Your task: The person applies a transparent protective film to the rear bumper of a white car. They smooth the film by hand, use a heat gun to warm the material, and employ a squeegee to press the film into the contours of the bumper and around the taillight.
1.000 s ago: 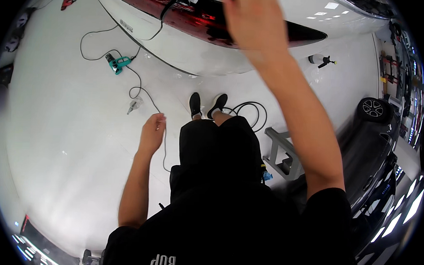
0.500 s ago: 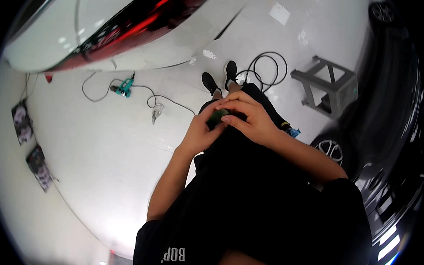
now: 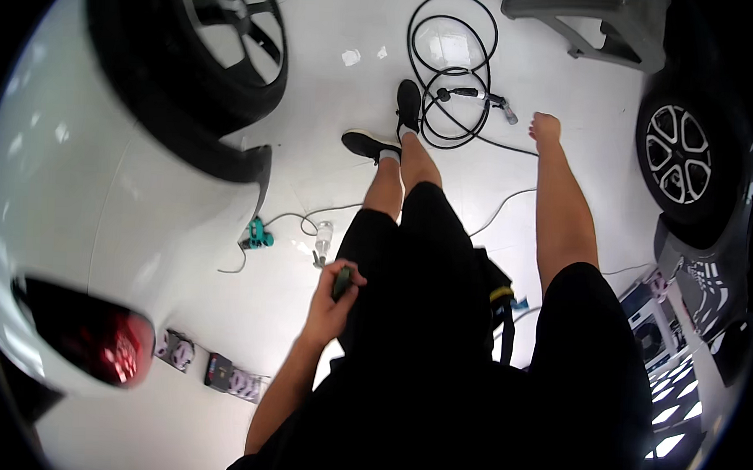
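A small dark green object (image 3: 341,285), its kind not clear, sits in my left hand (image 3: 329,308), which is closed around it beside my left thigh. My right arm reaches forward and away from my body. At its end my right hand (image 3: 546,128) has its fingers curled in, with nothing visible in them. It hangs above the floor, close to a black hand tool with a clear tip (image 3: 475,95) that lies among the coils of a black hose (image 3: 412,43).
A white car (image 3: 68,179) with a black wheel (image 3: 242,53) stands at left. On the floor lie a teal power tool (image 3: 259,234) and a clear spray bottle (image 3: 323,235). A grey stool (image 3: 604,18) and a dark car's wheel (image 3: 678,154) are at right.
My hands have come apart: the left keeps the green object and has moved lower, while the right has swung out to the right. I have turned, and the white car's wheel is now in view.
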Action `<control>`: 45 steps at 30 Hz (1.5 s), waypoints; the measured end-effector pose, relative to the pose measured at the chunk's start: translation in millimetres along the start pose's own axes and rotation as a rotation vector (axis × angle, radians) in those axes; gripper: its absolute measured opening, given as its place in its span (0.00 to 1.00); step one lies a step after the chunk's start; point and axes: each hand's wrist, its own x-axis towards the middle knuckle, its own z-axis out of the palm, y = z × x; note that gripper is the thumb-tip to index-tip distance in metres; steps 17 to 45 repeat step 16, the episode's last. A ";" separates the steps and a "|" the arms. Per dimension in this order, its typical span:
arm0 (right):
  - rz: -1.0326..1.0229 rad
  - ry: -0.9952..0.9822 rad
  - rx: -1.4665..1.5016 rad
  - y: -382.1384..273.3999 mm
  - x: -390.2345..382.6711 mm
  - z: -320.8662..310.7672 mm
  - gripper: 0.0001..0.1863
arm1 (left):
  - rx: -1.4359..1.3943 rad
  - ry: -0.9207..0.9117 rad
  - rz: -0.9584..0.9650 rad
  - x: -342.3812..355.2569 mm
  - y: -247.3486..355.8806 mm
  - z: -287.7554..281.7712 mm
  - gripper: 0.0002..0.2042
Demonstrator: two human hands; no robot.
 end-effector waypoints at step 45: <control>0.363 0.059 1.178 22.4 233.6 342.0 0.16 | -0.288 0.109 -0.457 225.2 -70.6 91.1 0.25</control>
